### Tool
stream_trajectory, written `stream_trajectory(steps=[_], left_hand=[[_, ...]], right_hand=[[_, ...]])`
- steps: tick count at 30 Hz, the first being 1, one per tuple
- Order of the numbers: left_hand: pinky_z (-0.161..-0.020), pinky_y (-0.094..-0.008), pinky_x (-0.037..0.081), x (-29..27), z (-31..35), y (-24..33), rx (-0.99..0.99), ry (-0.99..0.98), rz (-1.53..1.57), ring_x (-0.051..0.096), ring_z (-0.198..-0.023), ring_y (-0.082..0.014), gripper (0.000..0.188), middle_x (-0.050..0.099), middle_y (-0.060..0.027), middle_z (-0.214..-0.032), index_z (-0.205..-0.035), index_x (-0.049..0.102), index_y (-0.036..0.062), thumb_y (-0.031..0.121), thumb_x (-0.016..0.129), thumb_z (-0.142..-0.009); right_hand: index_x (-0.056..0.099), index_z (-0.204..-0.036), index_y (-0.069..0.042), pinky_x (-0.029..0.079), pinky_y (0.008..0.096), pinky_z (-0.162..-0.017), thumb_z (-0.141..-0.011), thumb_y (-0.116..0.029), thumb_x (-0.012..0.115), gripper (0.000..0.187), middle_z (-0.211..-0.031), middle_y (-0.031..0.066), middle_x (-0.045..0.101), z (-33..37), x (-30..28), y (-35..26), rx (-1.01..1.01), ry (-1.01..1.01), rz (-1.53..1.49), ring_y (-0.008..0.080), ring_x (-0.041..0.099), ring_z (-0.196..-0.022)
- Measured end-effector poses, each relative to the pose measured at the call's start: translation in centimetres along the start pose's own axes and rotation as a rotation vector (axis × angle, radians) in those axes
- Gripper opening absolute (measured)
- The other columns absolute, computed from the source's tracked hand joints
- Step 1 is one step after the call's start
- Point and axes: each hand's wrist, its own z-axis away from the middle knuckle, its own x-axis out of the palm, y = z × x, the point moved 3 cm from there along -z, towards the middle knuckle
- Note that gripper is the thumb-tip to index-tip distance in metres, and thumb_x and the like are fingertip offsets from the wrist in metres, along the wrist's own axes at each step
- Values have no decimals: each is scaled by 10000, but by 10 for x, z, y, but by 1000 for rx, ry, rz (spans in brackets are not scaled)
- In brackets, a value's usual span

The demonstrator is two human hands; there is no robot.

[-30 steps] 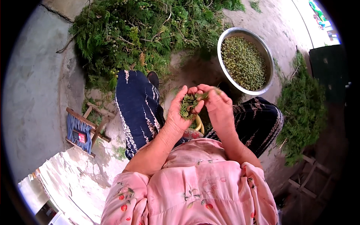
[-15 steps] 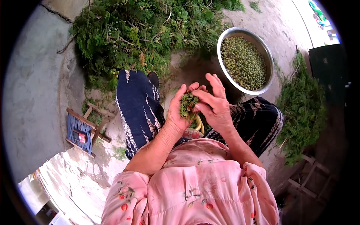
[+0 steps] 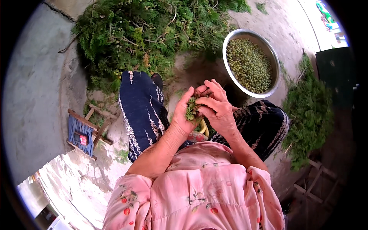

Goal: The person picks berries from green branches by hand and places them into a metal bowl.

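Note:
My left hand (image 3: 183,112) cups a small clump of green evergreen sprigs (image 3: 191,109) in front of my lap, its fingers curled round the far side. From the right, my right hand (image 3: 219,111) reaches over, thumb and forefinger pinching at the clump's edge. Whatever lies between those fingertips is partly hidden. Under the hands, a yellow rim of a container (image 3: 204,128) shows between my legs. Beyond my right knee stands a metal basin (image 3: 276,63) filled with small round green cones (image 3: 249,65).
A big heap of cut evergreen branches (image 3: 145,34) spreads across the floor ahead. More branches (image 3: 308,115) lie at the right beside a dark box-like object (image 3: 334,74). On the left is a small wooden stool with a blue woven seat (image 3: 78,132); a wooden frame (image 3: 314,182) sits lower right.
My right hand's fingers have drawn in, curling closer over the sprigs. The left fingers have shifted slightly, and less of the clump shows.

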Motion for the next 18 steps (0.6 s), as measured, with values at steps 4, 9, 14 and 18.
stream_trajectory(steps=[4, 9, 14, 18], left_hand=[[-764, -306, 492, -10, 1, 1, -41, 17, 27, 570, -947, -223, 377, 585, -97, -1064, -1094, 562, 47, 348, 419, -919], [-719, -329, 508, -6, 1, 2, -13, 96, 0, 580, -926, -222, 343, 580, -113, -1061, -1056, 569, 62, 347, 445, -912], [-894, -424, 472, -5, -2, 2, 10, 110, 134, 566, -986, -289, 329, 548, -175, -1097, -1056, 551, 15, 297, 463, -911], [-933, -458, 440, -6, -2, 3, -1, 67, 142, 550, -1015, -313, 324, 542, -194, -1098, -1055, 542, -5, 275, 460, -914]], right_hand=[[597, -860, -41, 363, 409, -966, -668, 25, 662, 213, -1205, 137, 465, -3, -1, -2, -33, 57, -53, 290, 504, -1093], [581, -829, -4, 457, 319, -842, -759, 62, 589, 97, -1151, 139, 490, -1, -10, 3, 361, 111, -647, 149, 560, -938], [600, -875, 7, 400, 245, -851, -805, 38, 554, 89, -1118, 109, 545, 4, -28, 5, 399, 194, -711, 113, 539, -926], [589, -950, 10, 445, 243, -764, -861, -52, 536, 121, -964, 85, 621, 18, -39, 21, 472, 277, -992, 122, 568, -843]])
